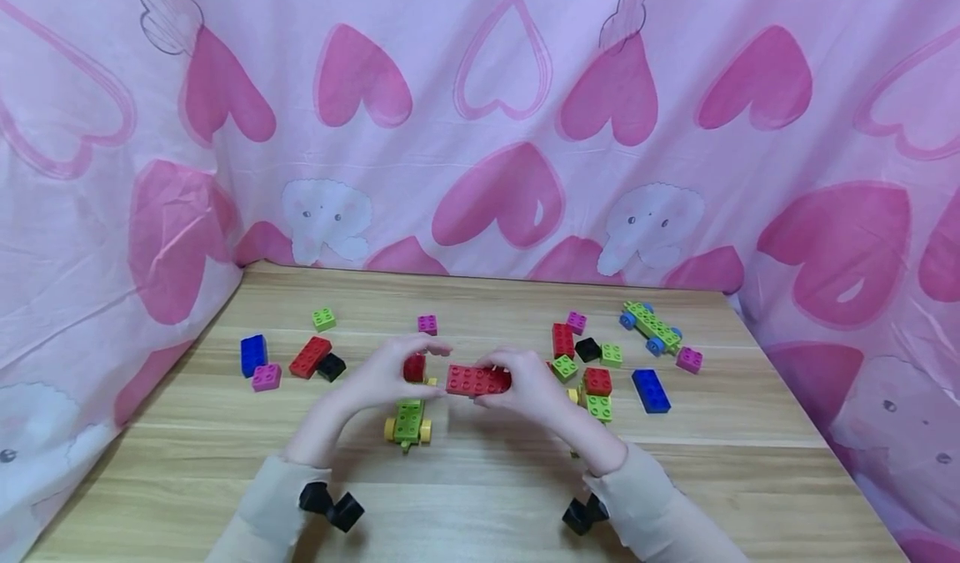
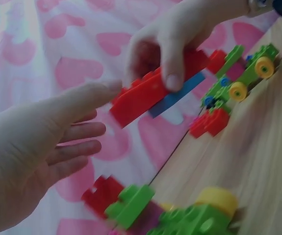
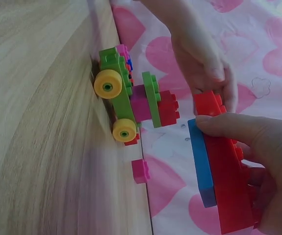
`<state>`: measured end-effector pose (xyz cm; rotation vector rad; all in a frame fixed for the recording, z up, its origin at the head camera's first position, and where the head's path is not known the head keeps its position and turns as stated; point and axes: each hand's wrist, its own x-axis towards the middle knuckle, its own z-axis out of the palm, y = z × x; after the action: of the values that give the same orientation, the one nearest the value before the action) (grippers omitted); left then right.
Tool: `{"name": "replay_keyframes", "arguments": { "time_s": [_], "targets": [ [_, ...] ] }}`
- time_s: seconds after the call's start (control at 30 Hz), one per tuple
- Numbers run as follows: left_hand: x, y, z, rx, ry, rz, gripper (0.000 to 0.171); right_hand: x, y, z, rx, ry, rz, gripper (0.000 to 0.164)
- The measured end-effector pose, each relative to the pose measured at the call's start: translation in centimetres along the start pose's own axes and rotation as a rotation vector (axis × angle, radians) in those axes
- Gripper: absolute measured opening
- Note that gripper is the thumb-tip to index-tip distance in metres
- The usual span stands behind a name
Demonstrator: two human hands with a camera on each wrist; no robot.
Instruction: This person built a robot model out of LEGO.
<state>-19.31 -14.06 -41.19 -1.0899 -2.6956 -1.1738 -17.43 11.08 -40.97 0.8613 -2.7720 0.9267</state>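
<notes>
Between the two hands, above the table, is a long red brick (image 1: 467,380) with a thinner blue brick (image 3: 200,164) joined under it. My right hand (image 1: 528,386) pinches the red brick, its thumb along one side in both wrist views. At the other end is my left hand (image 1: 386,373), thumb and fingers spread, holding nothing; whether a fingertip touches the brick I cannot tell. Below the left hand stands a green car (image 1: 409,423) on yellow wheels, carrying a magenta brick (image 3: 141,103) and a red brick (image 3: 167,108). A second yellow-wheeled car (image 2: 251,78) is partly hidden by my right arm.
A green car base with blue wheels (image 1: 651,327) stands at the back right. Loose bricks lie on both sides, among them a blue brick (image 1: 651,391), another blue brick (image 1: 253,355), a red brick (image 1: 311,357) and a black brick (image 1: 332,367). A heart-patterned curtain (image 1: 495,196) borders the table.
</notes>
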Motion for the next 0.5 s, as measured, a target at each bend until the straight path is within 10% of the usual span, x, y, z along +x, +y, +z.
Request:
{"name": "replay_keyframes", "arguments": {
  "time_s": [0.5],
  "targets": [
    [-0.9, -3.6, -1.4, -0.068, -0.085, -0.244, 0.062, 1.0, 0.3, -0.2, 0.034, -0.036, 0.09, 0.038]
  ]
}}
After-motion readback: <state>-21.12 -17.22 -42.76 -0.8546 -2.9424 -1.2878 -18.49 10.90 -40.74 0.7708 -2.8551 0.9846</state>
